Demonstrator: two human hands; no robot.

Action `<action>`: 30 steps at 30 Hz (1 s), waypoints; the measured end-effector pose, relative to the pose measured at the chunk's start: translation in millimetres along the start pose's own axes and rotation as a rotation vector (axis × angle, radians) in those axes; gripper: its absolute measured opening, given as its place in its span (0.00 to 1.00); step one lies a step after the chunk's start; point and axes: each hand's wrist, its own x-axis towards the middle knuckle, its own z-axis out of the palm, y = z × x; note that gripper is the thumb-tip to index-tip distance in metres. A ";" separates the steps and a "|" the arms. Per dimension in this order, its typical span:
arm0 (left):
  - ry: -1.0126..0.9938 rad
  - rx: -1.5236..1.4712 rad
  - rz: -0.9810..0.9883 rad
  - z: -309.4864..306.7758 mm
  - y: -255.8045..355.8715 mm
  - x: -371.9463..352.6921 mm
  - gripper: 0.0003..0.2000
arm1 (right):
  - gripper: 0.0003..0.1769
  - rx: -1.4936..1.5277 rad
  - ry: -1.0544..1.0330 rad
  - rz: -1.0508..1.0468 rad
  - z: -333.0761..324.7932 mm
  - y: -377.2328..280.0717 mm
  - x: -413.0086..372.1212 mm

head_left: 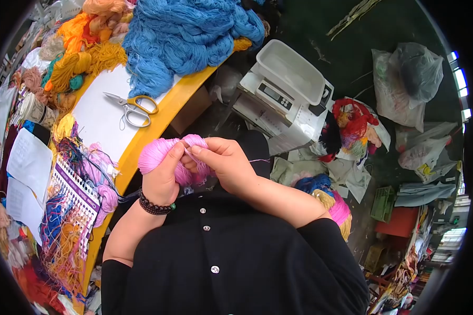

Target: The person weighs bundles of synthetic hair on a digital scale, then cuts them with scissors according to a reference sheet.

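Both the left hand (163, 178) and the right hand (223, 163) clamp their fingers on a pink yarn skein (165, 155), just right of the yellow-edged table (157, 123).

I worked in a yarn workshop: dyed skeins (189, 37) heaped on my tabletop (102, 113), a weighing scale (286, 89), bagged wool (355, 126) across the floor (341, 58).

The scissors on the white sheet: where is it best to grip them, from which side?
Probably by the handle loops, coming from the yellow table edge. The scissors lie flat, blades together and pointing away from that edge, so the loops face the left hand and right hand holding the pink yarn.
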 end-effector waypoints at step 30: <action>-0.064 0.328 -0.516 -156.4 -1.8 -40.1 0.10 | 0.09 -0.826 0.325 -0.497 -7.0 -257.1 -45.5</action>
